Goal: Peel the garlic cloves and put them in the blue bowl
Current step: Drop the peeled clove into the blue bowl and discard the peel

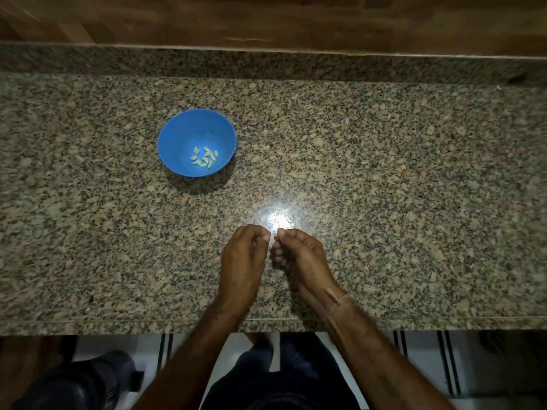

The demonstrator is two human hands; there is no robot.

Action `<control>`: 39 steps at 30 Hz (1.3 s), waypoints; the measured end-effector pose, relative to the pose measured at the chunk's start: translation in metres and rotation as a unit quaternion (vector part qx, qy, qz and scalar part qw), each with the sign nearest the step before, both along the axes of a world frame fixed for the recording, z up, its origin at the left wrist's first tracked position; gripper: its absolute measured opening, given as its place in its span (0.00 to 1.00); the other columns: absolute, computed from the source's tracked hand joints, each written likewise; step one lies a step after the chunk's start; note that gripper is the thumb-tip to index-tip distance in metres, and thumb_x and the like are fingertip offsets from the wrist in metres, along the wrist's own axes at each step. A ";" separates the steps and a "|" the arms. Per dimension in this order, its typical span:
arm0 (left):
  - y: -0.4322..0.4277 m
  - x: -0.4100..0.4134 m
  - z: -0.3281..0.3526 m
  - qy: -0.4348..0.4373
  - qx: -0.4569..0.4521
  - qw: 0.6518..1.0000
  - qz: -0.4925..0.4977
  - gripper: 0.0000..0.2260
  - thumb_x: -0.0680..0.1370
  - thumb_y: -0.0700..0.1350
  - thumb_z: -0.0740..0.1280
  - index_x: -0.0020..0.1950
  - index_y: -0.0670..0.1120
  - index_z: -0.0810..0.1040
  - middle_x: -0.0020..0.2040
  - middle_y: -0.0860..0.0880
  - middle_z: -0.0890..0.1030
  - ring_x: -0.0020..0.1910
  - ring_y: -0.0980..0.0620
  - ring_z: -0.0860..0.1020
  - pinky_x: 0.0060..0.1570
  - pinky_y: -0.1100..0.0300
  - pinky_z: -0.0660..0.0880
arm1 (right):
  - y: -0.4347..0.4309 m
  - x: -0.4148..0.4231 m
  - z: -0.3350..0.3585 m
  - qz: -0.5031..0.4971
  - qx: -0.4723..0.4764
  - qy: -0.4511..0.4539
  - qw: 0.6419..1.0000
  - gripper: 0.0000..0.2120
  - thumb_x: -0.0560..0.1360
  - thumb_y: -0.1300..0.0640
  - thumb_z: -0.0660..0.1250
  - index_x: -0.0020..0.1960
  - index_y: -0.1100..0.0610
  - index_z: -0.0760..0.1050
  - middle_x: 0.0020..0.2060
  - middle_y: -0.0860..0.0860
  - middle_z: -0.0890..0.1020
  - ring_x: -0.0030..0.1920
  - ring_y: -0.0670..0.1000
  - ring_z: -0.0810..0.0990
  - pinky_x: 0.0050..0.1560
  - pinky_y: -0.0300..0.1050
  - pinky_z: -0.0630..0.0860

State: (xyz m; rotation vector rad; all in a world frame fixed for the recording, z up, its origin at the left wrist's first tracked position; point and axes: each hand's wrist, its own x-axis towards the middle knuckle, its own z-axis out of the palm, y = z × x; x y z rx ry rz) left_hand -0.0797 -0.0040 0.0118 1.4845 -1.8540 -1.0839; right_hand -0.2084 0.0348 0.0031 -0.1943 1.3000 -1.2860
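A blue bowl (183,134) stands on the granite counter, to the left of centre, with several pale peeled garlic cloves (204,157) lying in its bottom. Both hands hover close together over the counter near its front edge, well to the right of and nearer than the bowl. My left hand (244,253) has its fingers curled, thumb and forefinger tips pinched together. My right hand (299,251) is curled too, its fingertips pinched just beside the left ones. Whatever sits between the fingertips is too small and hidden to make out.
The granite counter (384,173) runs the full width, backed by a low granite upstand and wood panelling. A bright light reflection (279,220) sits just beyond the hands. Below the front edge are a tiled floor and a dark object (74,380) at lower left.
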 end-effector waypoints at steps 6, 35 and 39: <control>0.001 0.000 0.010 0.067 0.043 0.997 0.018 0.06 0.81 0.39 0.70 0.55 0.48 0.84 0.49 0.54 0.84 0.49 0.56 0.83 0.49 0.53 0.83 | 0.001 -0.001 -0.002 0.027 -0.026 0.041 0.998 0.08 0.82 0.57 0.70 0.45 0.60 0.82 0.38 0.58 0.80 0.38 0.52 0.75 0.41 0.47 0.73; -0.005 0.001 0.020 -0.003 0.025 1.000 -0.003 0.03 0.78 0.42 0.74 0.44 0.47 0.83 0.40 0.53 0.82 0.38 0.60 0.80 0.34 0.73 0.70 | 0.006 -0.008 -0.010 0.072 -0.026 0.047 0.996 0.08 0.82 0.62 0.70 0.56 0.67 0.82 0.51 0.65 0.87 0.56 0.69 0.85 0.63 0.64 0.78; -0.004 -0.001 0.016 0.030 0.074 0.995 0.058 0.02 0.78 0.40 0.73 0.46 0.46 0.84 0.38 0.53 0.84 0.37 0.61 0.80 0.34 0.73 0.72 | 0.006 -0.010 -0.013 0.063 -0.007 0.011 0.998 0.06 0.81 0.66 0.70 0.56 0.66 0.83 0.47 0.64 0.86 0.45 0.57 0.83 0.53 0.51 0.82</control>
